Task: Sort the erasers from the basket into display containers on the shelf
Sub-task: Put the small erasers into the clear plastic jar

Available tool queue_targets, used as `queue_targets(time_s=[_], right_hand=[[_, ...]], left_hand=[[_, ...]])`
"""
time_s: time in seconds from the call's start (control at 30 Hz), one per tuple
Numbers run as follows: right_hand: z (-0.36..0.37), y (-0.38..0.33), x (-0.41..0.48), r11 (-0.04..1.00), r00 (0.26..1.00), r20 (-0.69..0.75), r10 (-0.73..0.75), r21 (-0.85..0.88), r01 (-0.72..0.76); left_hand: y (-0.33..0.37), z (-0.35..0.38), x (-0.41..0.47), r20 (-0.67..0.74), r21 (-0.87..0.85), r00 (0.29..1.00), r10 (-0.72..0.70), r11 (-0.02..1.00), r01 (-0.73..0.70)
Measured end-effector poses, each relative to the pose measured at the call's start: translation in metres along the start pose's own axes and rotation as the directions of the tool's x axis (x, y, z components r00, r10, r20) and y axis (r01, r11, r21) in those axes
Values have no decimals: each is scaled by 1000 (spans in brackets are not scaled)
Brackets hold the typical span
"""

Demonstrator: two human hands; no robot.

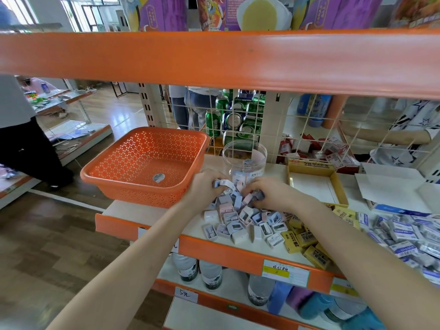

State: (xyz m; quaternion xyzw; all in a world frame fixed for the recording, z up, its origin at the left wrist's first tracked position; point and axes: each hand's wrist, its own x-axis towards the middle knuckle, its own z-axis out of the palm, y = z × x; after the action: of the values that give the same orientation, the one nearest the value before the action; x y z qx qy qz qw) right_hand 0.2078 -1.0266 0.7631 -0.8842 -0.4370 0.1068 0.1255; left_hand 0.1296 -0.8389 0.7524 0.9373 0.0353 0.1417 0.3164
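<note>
Left hand [206, 185] and right hand [270, 194] are both digging into the heap of small pastel pink, blue and white block erasers [240, 222]. The heap is lying on the white shelf board [133, 208], right in front of the clear round plastic jar [245, 160].

Left fingers are curling round a clump at the top of the heap. Right fingers are gripping a few more. I can't give a count, since the knuckles are covering them.

The jar is standing upright with its mouth open, and a few of the same erasers are sitting inside.

Around the hands:
- Orange perforated plastic basket [147, 148] is sitting just left of the hands, with a round sticker showing on its floor.
- Open gold cardboard display box [341, 186] is sitting just right of the jar.
- Yellow barcode-wrapped erasers [302, 241] are touching the heap's right edge.
- Blue-and-white sleeved erasers [402, 234] are spreading further right.
- Open white carton [390, 184] is sitting behind those.

Obstructions:
- Wide orange shelf beam [214, 58] is cutting across the upper view.
- White wire grid [309, 129] is closing off the back, with green drink cans [213, 122] stacking behind it.
- Clear water bottles [209, 275] are standing on the tier below.
</note>
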Motion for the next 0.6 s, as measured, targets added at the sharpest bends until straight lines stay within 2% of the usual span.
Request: queue_targets(time_s=[0.2,0.37,0.5,0.6], right_hand=[[-3,5,-5,1000,996,-88,16,12,-15],[-3,7,-7,999,995,-86,41,28,-39],[-5,8,-8,997,993,-93,71,43,-67],[-10,9,-8,994,992,-89,92,62,-87]], left_hand=[[3,3,-1,-33,5,999,-6,1000,6],[15,5,-2,-120,-84,993,-5,996,-5],[21,4,5,-52,-225,995,-89,971,75],[21,3,13,-52,-252,991,-125,962,109]])
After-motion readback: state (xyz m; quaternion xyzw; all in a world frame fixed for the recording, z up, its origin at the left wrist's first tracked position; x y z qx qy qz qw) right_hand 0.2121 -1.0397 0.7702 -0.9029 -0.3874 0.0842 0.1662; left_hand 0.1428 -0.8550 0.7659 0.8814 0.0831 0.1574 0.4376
